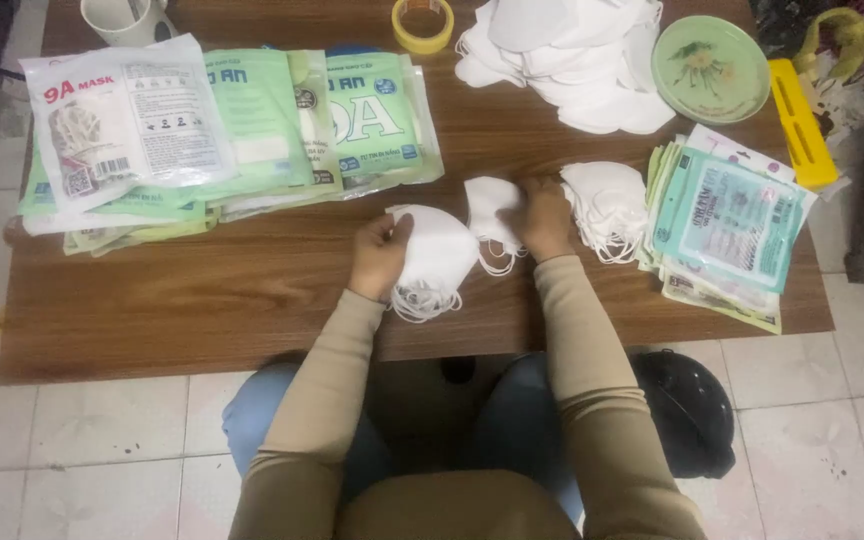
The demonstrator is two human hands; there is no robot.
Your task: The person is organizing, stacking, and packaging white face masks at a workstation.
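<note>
My left hand [380, 255] grips a small stack of white face masks [437, 262] by its left edge, ear loops hanging toward me. My right hand [545, 217] rests on a single white mask [490, 205] just right of that stack. A further stack of white masks [607, 205] lies beside my right hand. All of this sits on a low wooden table [202, 300].
Filled green-and-white mask packets [232, 130] are piled at the left; flat empty packets [727, 225] are stacked at the right. A loose heap of white masks [572, 55], a tape roll [423, 24], a green plate [710, 68], a yellow box [802, 120] and a white mug [127, 18] line the far edge. A black helmet [687, 405] lies on the floor.
</note>
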